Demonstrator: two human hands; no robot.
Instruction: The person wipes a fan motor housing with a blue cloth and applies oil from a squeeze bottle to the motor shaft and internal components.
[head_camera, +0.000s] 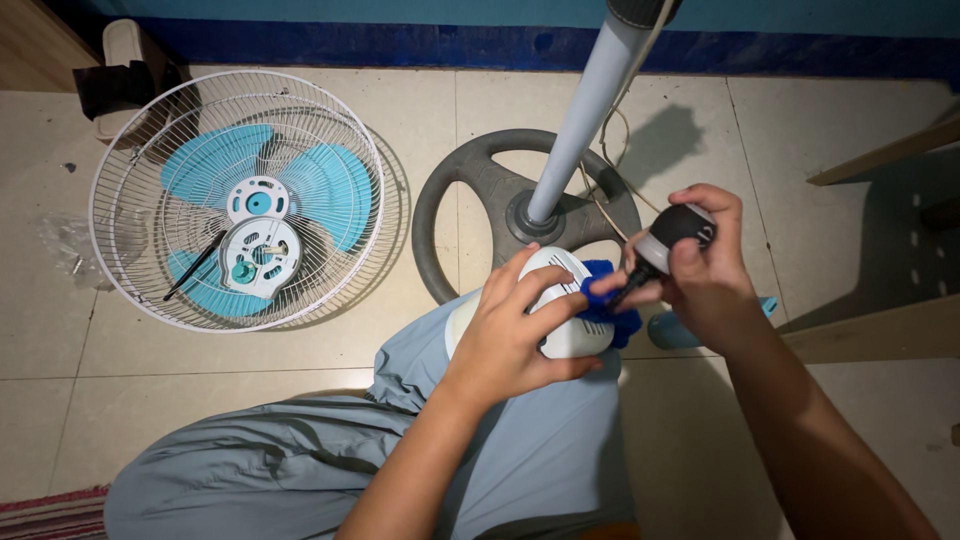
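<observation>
Fan grille (130, 190), blue blades (330, 185), round base (470, 190)

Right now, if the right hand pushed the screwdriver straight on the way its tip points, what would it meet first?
Probably the blue part on the white motor housing, which the left hand grips. The screwdriver in the right hand points down-left at it; contact is unclear.

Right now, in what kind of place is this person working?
Probably a room in a home, with the person seated on the tiled floor. A fan grille with blue blades lies there, beside a fan stand base and a painted wall. It looks like no workshop bench.
</observation>
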